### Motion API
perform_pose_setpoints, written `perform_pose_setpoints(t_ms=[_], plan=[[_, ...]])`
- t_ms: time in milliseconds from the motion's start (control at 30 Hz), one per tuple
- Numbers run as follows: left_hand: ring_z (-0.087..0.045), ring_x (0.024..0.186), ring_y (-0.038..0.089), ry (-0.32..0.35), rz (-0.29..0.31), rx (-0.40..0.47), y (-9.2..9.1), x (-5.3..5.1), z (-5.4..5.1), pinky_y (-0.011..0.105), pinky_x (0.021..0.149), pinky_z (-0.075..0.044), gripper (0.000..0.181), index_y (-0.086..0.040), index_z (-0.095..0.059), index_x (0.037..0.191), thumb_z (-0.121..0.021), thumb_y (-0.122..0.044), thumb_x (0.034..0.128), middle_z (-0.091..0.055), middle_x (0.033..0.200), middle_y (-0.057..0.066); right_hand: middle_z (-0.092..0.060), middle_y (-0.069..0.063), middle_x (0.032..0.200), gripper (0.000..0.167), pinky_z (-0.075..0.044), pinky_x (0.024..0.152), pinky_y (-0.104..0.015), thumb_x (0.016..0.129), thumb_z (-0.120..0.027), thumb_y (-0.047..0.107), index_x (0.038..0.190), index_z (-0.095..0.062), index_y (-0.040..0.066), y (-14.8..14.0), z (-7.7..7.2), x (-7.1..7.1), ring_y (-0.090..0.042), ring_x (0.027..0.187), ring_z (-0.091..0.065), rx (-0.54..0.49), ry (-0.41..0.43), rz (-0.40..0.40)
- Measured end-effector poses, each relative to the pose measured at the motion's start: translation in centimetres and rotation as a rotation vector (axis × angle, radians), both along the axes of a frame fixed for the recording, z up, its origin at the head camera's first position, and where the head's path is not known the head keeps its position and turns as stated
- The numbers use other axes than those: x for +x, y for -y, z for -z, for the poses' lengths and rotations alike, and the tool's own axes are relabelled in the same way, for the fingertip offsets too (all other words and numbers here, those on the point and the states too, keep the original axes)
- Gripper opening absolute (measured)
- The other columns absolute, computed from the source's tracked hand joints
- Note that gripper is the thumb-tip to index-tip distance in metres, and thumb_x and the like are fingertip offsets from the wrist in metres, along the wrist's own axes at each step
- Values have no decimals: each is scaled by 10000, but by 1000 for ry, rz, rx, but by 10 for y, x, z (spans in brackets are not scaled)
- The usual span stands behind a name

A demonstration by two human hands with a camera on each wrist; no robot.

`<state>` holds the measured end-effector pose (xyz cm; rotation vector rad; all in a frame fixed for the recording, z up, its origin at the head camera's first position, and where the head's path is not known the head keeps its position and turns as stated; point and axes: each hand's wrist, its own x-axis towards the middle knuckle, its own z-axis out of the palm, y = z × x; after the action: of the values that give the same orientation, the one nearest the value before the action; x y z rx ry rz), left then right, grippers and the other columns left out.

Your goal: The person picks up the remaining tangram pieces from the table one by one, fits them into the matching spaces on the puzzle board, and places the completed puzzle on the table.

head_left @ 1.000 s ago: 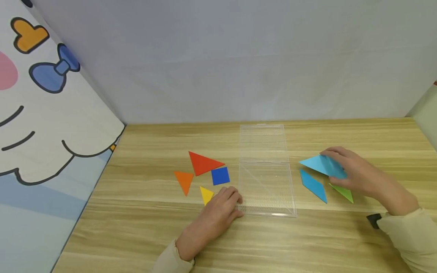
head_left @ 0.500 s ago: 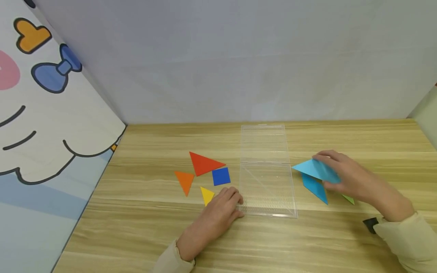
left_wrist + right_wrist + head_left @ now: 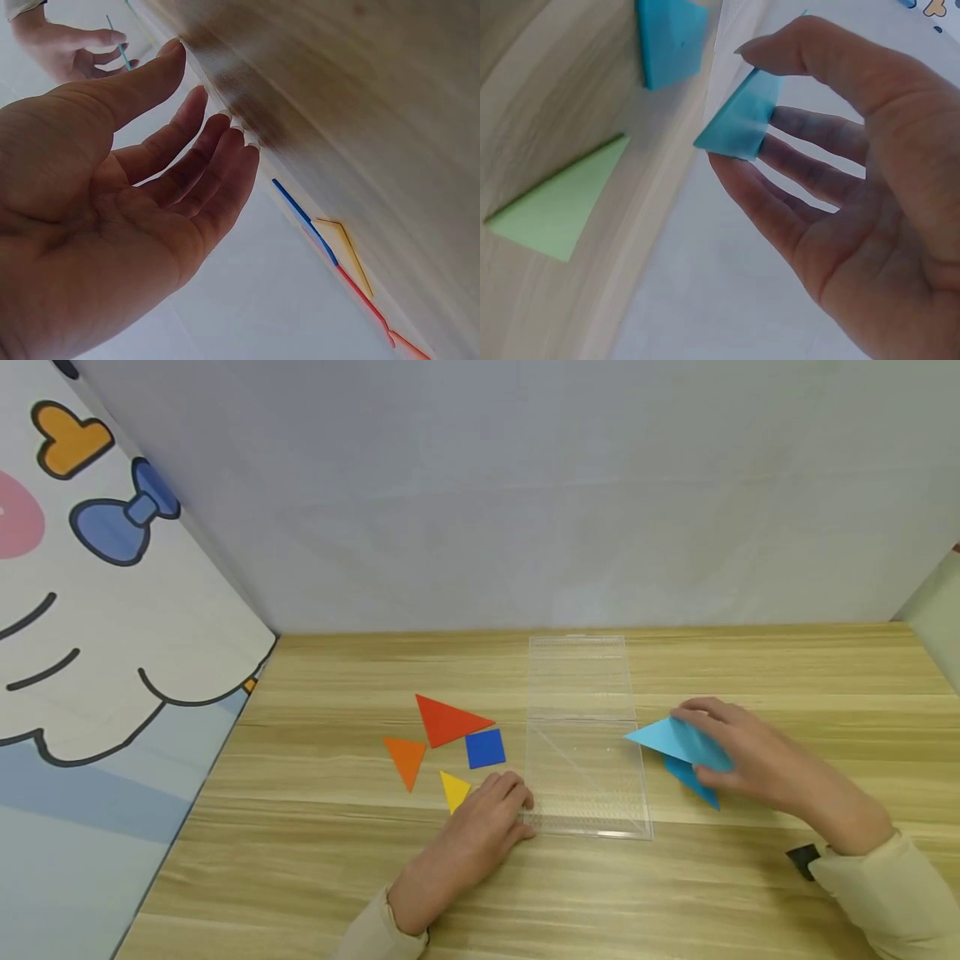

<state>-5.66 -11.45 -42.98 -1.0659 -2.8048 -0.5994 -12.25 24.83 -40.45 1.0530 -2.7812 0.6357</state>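
My right hand [image 3: 772,768] pinches a light blue triangle [image 3: 678,742] between thumb and fingers, tilted above the table, its tip over the right edge of a clear hinged case [image 3: 585,777]. Partly beneath it lies a darker blue parallelogram [image 3: 693,783]. In the right wrist view a light green triangle [image 3: 562,202] lies on the table; in the head view the right hand hides it. My left hand [image 3: 472,835] rests at the case's lower left corner, fingers loosely bent with nothing in them, as the left wrist view also shows of the hand [image 3: 142,195].
Left of the case lie a red triangle [image 3: 448,722], a blue square [image 3: 485,748], an orange triangle [image 3: 406,760] and a yellow triangle [image 3: 453,789] partly behind the left hand. A pale wall [image 3: 555,510] stands behind the table, with a cartoon panel [image 3: 180,635] at left.
My right hand has moved left and slightly nearer with the light blue triangle, which now covers part of the parallelogram. The green triangle has gone out of sight in the head view. The left hand stays put.
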Motion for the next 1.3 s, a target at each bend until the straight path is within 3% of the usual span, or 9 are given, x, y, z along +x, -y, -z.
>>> perform_pose_setpoints(t_ms=[233,733,1300], plan=[[-547,922,200,0,-1,4,0,0,0,294,819,-504,269,-30,-625,1034,-813,-152,886,-577,1046,52,-590,-183,1309,646,-527,865,-549,738,-848,32,1333,-601,-21,8,2,5,-393,1133,-599,-15,-33,-31],[-546,928,202,22,-6,-2,0,1,-2,298,824,-502,258,-32,-623,1036,-802,-157,898,-574,1051,50,-601,-190,1317,675,-535,870,-544,720,-868,43,1340,-608,-17,27,11,10,-388,1147,-615,-43,-112,-134],[-551,931,201,11,-10,-11,0,2,-2,301,837,-504,267,-35,-625,1038,-810,-163,893,-574,1046,46,-562,-186,1378,671,-512,939,-556,798,-855,59,1397,-564,-21,54,8,20,-403,1240,-559,-2,-11,-181]])
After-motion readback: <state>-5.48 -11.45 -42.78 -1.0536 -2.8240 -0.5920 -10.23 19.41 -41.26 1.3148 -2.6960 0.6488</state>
